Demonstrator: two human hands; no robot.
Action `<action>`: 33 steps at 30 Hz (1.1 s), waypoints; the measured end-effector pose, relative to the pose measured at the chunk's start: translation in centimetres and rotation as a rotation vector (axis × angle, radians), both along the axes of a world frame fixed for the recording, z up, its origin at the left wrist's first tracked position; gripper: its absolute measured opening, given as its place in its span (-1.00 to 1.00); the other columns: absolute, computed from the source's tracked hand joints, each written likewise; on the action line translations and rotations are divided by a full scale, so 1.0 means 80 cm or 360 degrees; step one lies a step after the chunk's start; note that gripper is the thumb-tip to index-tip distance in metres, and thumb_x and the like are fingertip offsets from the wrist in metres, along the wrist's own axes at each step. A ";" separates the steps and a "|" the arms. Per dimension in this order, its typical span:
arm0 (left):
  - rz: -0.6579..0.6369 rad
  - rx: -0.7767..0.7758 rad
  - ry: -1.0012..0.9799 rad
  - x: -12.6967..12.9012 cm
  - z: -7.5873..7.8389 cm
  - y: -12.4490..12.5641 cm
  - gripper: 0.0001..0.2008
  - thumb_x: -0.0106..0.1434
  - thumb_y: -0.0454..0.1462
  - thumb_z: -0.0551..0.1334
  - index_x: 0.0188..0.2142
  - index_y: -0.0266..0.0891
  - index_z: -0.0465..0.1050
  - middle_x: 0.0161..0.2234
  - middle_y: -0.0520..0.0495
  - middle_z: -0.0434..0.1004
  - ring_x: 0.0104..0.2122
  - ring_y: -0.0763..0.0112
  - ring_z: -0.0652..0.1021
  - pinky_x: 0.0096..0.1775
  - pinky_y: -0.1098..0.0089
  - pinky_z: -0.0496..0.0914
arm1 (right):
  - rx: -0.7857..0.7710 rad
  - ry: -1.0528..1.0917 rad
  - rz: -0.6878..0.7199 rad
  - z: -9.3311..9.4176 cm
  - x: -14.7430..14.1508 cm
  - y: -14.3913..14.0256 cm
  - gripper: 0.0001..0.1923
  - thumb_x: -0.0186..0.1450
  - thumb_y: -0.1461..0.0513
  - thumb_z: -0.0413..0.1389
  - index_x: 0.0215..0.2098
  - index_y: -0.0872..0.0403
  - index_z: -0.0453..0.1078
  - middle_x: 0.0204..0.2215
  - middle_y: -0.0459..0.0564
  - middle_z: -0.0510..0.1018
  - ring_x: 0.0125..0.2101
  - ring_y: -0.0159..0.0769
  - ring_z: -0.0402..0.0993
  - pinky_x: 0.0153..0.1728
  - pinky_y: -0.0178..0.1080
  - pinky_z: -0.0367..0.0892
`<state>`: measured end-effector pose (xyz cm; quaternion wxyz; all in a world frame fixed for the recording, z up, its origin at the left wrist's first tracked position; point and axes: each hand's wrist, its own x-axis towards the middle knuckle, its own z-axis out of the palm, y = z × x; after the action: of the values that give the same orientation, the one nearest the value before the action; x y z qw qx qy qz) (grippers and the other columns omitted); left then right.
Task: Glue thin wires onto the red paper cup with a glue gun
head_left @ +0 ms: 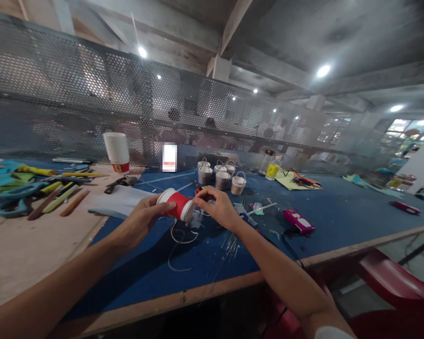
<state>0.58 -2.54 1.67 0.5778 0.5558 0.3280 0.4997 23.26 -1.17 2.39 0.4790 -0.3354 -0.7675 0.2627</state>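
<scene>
A red and white paper cup (175, 204) lies on its side in the air above the blue table cover (339, 212), held between both hands. My left hand (141, 221) grips its rim end from the left. My right hand (217, 207) pinches the cup's base end from the right. Thin white cord (179, 240) loops on the cover just below the cup. Several small woven baskets (222, 177) with handles stand behind my hands.
A stack of paper cups (116, 151) stands at the back left beside scissors (14, 195), markers and sticks. A pink glue gun (298, 221) lies to the right, with jars (272, 165) behind. Perforated metal screen (92, 103) closes the far side. A red chair (392, 282) sits at lower right.
</scene>
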 end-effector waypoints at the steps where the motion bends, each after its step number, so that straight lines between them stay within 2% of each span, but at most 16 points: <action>1: -0.0001 0.0003 0.0000 0.000 0.000 0.000 -0.90 0.17 -0.26 0.42 -0.33 -0.26 0.65 -0.39 -0.01 0.67 -0.36 0.37 0.54 -0.25 0.45 0.39 | -0.0006 0.0007 0.0003 0.000 0.000 0.000 -0.84 0.32 0.11 0.22 -0.30 0.04 0.49 -0.34 -0.08 0.56 -0.30 -0.33 0.47 -0.18 -0.24 0.37; 10: -0.0036 -0.0012 0.0000 -0.003 -0.007 0.006 -0.87 0.13 -0.26 0.45 -0.31 -0.23 0.63 -0.40 0.01 0.65 -0.38 0.41 0.53 -0.26 0.49 0.39 | -0.0061 0.0032 0.0039 -0.003 0.001 0.006 -0.80 0.29 0.09 0.24 -0.30 0.08 0.49 -0.34 -0.07 0.57 -0.30 -0.32 0.49 -0.19 -0.25 0.39; 16: -0.0093 -0.0009 -0.0025 -0.004 -0.010 0.009 -0.89 0.17 -0.26 0.43 -0.31 -0.23 0.62 -0.38 -0.01 0.66 -0.37 0.41 0.53 -0.26 0.48 0.39 | -0.0223 0.0049 0.0110 -0.004 0.004 0.010 -0.76 0.28 0.06 0.25 -0.28 0.08 0.49 -0.36 -0.07 0.57 -0.33 -0.34 0.47 -0.24 -0.27 0.37; 24: -0.0018 -0.0026 0.0002 -0.001 -0.009 0.010 -0.88 0.11 -0.23 0.45 -0.36 -0.22 0.63 -0.41 -0.04 0.66 -0.40 0.37 0.55 -0.29 0.43 0.39 | -0.0314 0.0143 0.0148 -0.006 0.004 0.016 -0.76 0.27 0.07 0.27 -0.27 0.10 0.55 -0.39 -0.07 0.58 -0.42 -0.39 0.43 -0.34 -0.31 0.34; 30: 0.0130 -0.0038 -0.0016 -0.001 -0.006 0.011 -0.86 0.05 -0.20 0.48 -0.38 -0.16 0.64 -0.40 -0.01 0.66 -0.40 0.35 0.55 -0.29 0.41 0.40 | -0.0162 0.0091 0.0086 -0.009 0.005 0.017 -0.73 0.32 0.04 0.23 -0.25 0.08 0.55 -0.39 -0.07 0.55 -0.45 -0.39 0.41 -0.40 -0.31 0.35; 33: 0.0238 -0.0059 -0.0056 0.000 -0.004 0.011 -0.83 -0.01 -0.20 0.51 -0.43 -0.17 0.62 -0.44 0.01 0.63 -0.44 0.36 0.53 -0.34 0.41 0.39 | 0.0124 -0.0034 0.0005 0.001 0.005 0.007 -0.76 0.38 0.07 0.17 -0.19 0.04 0.57 -0.18 0.02 0.54 -0.28 -0.34 0.49 -0.29 -0.28 0.40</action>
<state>0.55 -1.65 1.34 0.5545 0.5102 0.3677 0.5450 23.70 -0.58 2.48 0.4830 -0.3181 -0.7828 0.2298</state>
